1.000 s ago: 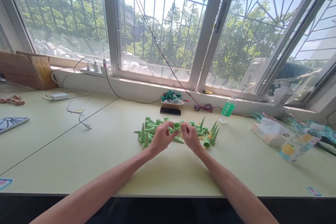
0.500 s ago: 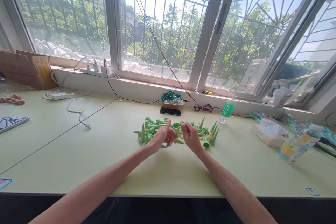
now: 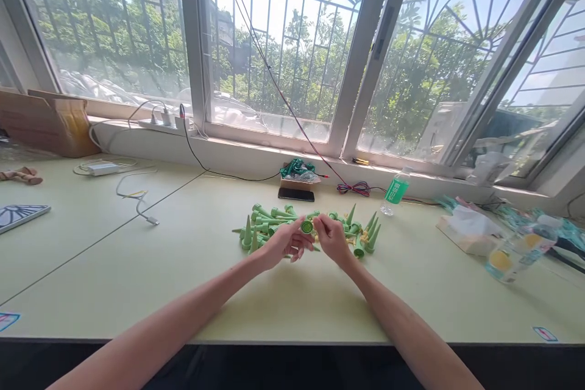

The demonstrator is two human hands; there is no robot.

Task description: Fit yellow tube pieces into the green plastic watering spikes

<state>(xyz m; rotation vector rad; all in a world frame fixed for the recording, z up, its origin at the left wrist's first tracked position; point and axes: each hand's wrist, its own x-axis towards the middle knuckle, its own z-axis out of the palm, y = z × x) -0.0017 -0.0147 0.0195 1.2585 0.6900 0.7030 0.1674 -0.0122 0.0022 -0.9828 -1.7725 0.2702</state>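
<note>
My left hand (image 3: 287,241) is closed around a green plastic watering spike (image 3: 307,227), its round open end turned up towards me. Close against that end on the right, the fingers of my right hand (image 3: 333,234) are pinched together; whatever is in them is too small or hidden to make out. Under and behind both hands lies a pile of similar green cone-shaped spikes (image 3: 258,228), some standing point up. Small yellowish pieces (image 3: 365,236) lie among the spikes on the right.
Behind the pile are a black phone (image 3: 296,194) and a small box (image 3: 299,180) with green material. A bottle with a green label (image 3: 397,192) stands at back right. Further right are a tissue box (image 3: 468,234) and another bottle (image 3: 521,253). A white cable (image 3: 137,195) lies left.
The held spike's open end has come lower and nearer, between my fingers. My left hand has shifted slightly right, closer to my right hand, which stays nearly in place.
</note>
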